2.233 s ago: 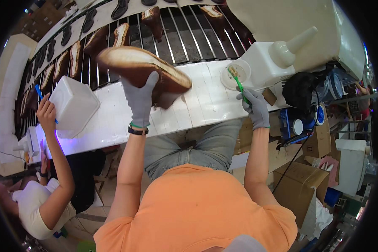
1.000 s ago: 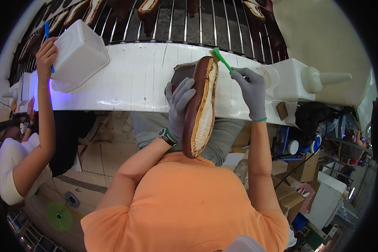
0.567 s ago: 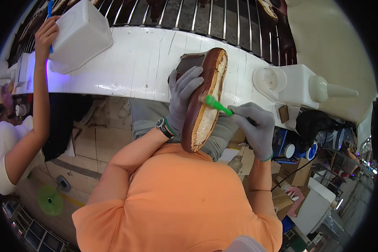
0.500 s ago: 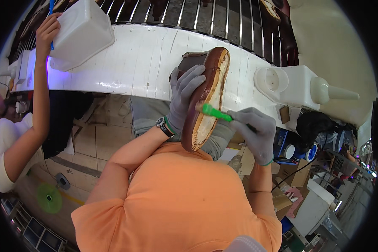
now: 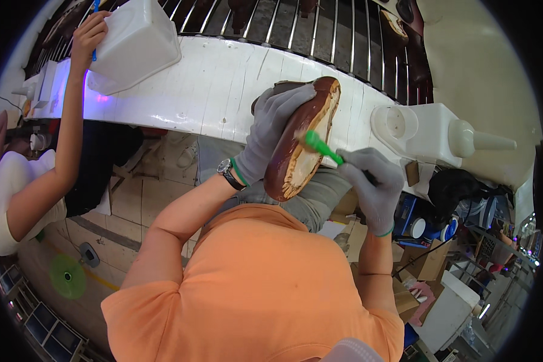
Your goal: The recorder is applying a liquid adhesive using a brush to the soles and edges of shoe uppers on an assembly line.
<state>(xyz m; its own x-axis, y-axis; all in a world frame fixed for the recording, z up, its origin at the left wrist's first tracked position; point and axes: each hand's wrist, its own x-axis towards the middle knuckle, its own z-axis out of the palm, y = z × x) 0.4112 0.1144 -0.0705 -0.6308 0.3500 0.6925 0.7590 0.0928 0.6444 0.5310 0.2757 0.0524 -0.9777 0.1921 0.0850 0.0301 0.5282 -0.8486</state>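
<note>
A dark brown leather shoe upper point(image 5: 276, 174) is tipped on its side near the front edge of the white bench, its pale underside with a pleated tan margin turned toward me. My left hand point(image 5: 273, 123), in a grey knit glove, is closed around its far side. In my right hand point(image 5: 377, 181), gloved the same way, is a green-handled brush point(image 5: 324, 146). Its bristles, slightly blurred, are at the margin of the underside, on the side nearer my left hand. My right fingers are wrapped round the handle.
A white bench point(image 5: 223, 66) runs across, with a metal roller conveyor point(image 5: 326, 33) carrying brown shoe parts behind it. A white container with a round cup point(image 5: 398, 122) stands right. At left a co-worker's hand point(image 5: 90, 37) holds a blue stick beside a white plastic bin point(image 5: 142, 45).
The shoe upper has tilted more and its near end has risen away from me. My left hand has slid farther over it. The brush has shifted slightly right and away.
</note>
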